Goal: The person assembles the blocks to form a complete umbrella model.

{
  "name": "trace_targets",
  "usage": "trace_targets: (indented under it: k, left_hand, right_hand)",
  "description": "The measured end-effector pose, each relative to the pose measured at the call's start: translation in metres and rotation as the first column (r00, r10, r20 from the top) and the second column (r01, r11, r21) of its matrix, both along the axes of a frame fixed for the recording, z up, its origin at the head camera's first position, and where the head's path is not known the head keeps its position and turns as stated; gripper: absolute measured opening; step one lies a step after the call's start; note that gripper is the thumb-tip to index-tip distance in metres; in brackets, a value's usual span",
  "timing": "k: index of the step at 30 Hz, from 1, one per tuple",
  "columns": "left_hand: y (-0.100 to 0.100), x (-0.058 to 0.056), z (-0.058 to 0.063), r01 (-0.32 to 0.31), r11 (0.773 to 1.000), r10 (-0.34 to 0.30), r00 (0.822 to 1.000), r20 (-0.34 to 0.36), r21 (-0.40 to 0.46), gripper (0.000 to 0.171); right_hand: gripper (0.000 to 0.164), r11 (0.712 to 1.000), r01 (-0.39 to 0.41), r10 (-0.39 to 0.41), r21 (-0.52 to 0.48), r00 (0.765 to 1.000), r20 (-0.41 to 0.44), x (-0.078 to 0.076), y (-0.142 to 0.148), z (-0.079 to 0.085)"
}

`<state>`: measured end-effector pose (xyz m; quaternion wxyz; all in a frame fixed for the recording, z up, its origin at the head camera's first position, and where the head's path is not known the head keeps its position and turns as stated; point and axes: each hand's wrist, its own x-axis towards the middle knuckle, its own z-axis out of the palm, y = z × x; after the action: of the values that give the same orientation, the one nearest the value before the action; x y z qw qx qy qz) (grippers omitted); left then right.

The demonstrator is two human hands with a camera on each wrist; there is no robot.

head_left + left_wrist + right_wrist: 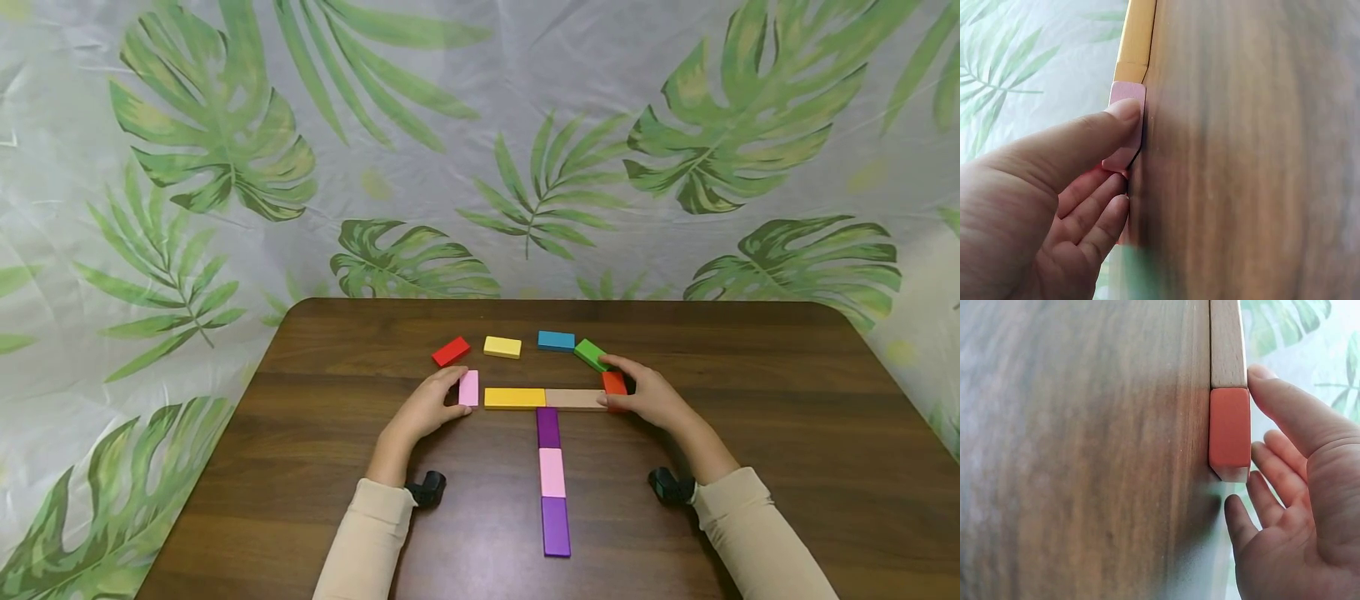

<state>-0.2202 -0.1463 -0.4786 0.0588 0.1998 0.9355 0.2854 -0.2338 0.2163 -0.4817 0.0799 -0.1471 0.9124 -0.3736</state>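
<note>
My left hand (427,406) pinches a light pink block (468,388) at the left end of a row. Its thumb lies against the block's near end in the left wrist view, and the index fingertip is hidden. To the right of that block lie a yellow-orange block (515,398) and a plain wooden block (574,400), end to end. An orange-red block (615,383) stands crosswise at the wooden block's right end. Around it my right hand (654,395) is spread, thumb near the joint and fingers loose; in the right wrist view (1297,469) no firm grip shows.
Behind the row, red (451,352), yellow (502,347), blue (557,341) and green (592,355) blocks form an arc. A dark purple block (548,427), a pink one (552,472) and a violet one (556,527) run toward me on the brown table (300,500).
</note>
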Motion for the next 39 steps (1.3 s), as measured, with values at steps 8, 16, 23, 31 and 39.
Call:
trace_targets:
  k: [8,16,23,31,39]
  left_hand:
    - [0.0018,-0.0018,-0.0031,0.017,1.000,-0.017,1.000,-0.004,0.005,0.065]
    - [0.0044,-0.0034,-0.0059,0.028,0.999,-0.028,0.999,-0.017,0.015,0.065]
    - [0.0061,-0.0035,-0.0062,0.021,1.000,-0.021,1.000,-0.017,0.019,0.065]
    - [0.0044,-0.0025,-0.0063,0.003,0.995,-0.003,1.000,-0.009,0.096,0.070]
    - [0.0011,-0.0022,-0.0036,-0.082,0.974,0.111,0.986,-0.128,0.211,0.065]
  right_hand:
    - [0.072,1.000,0.001,-0.001,-0.004,1.000,0.002,-0.0001,-0.0001,-0.0003]
    - [0.072,1.000,-0.002,0.002,0.000,1.000,-0.007,0.0002,0.0000,-0.0002]
    - [0.071,1.000,-0.003,0.003,-0.010,1.000,-0.003,-0.0005,0.0003,-0.0009]
    - [0.072,1.000,-0.006,0.006,0.005,1.000,-0.013,-0.0007,0.0012,-0.0019]
    - [0.073,1.000,-0.007,0.007,-0.001,1.000,-0.008,-0.0010,0.0013,-0.0015]
